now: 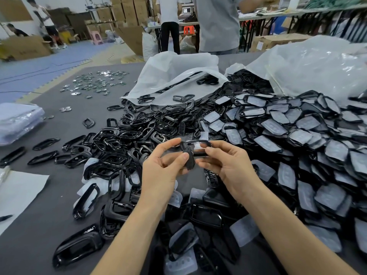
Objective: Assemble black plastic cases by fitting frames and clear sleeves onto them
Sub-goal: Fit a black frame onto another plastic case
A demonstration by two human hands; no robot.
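Head view: black case (188,158) and glossy frame (200,143) at centre, above tabletop (59,175). Left grip (164,165) pinches case edge; right grip (224,163) pinches frame end. Likely light, stiff and slick, so hold by rims. Loose frames (123,139) at 10 o'clock.

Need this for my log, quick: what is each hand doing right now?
Left hand: closed, pinching the case.
Right hand: closed, pinching the frame held against that case.
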